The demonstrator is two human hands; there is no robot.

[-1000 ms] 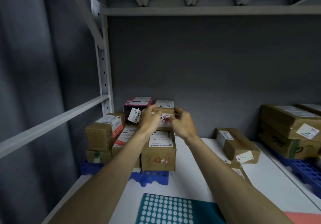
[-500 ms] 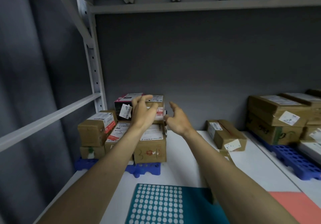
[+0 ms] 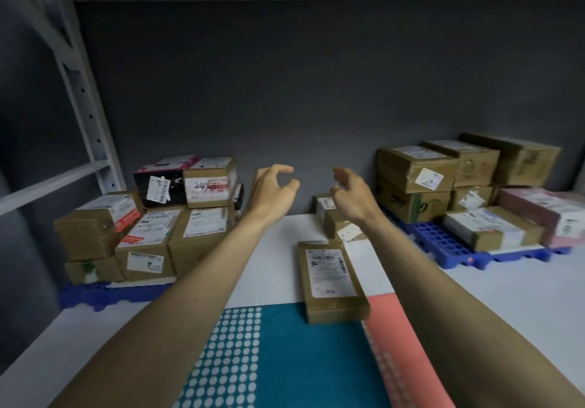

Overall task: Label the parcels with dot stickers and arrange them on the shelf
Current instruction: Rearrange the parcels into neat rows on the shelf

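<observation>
Left hand: the left hand hangs in the air above the shelf top, fingers loosely curled, nothing in them.
Right hand: the right hand is raised beside it, well apart, fingers half bent and empty too.
Next parcel: the flat parcel lies on the shelf top below and nearer the person than both hands, its near end resting on the sticker sheets.
Long axis: it runs away from the person, label facing up.
Nearer hand: the right, by my reckoning; the parcel lies just inside the right forearm.
Small parcels: a small parcel sits right under the right hand, partly hidden by it.
Sticker sheets: a teal sheet with white dots and a pink sheet lie side by side at the near edge.
Stacks: the left stack and the right stack each stand on blue pallets.
Surface: the white shelf top, flat, with open room between the stacks.
Room: grey wall behind, a shelf overhead.
</observation>
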